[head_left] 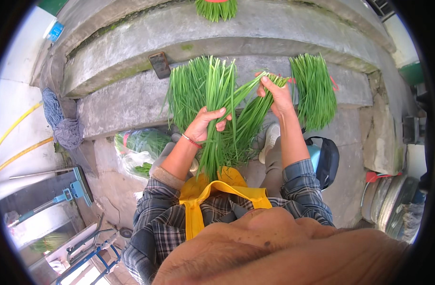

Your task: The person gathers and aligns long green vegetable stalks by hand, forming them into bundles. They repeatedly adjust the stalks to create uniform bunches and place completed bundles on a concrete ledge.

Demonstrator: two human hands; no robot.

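My left hand (202, 125), a red cord round its wrist, is closed around an upright bunch of garlic chives (218, 90) in front of my chest. To its right, my right hand (276, 93) pinches the pale stem ends of more garlic chives (250, 119), whose green leaves hang down toward my lap. A few stalks slant across between the two hands. Behind the left bunch, a thick pile of chives (186, 88) lies on the concrete step. Another pile of chives (313, 92), with a red tie at its edge, lies to the right of my right hand.
A dark phone (159, 65) rests on the step (122, 105) at the left. Further up lies another chive bundle (216, 9). Beside my left leg is a clear plastic bag (137, 149) of greens; a dark blue bag (327, 161) stands by my right leg. My yellow apron (193, 213) covers my lap.
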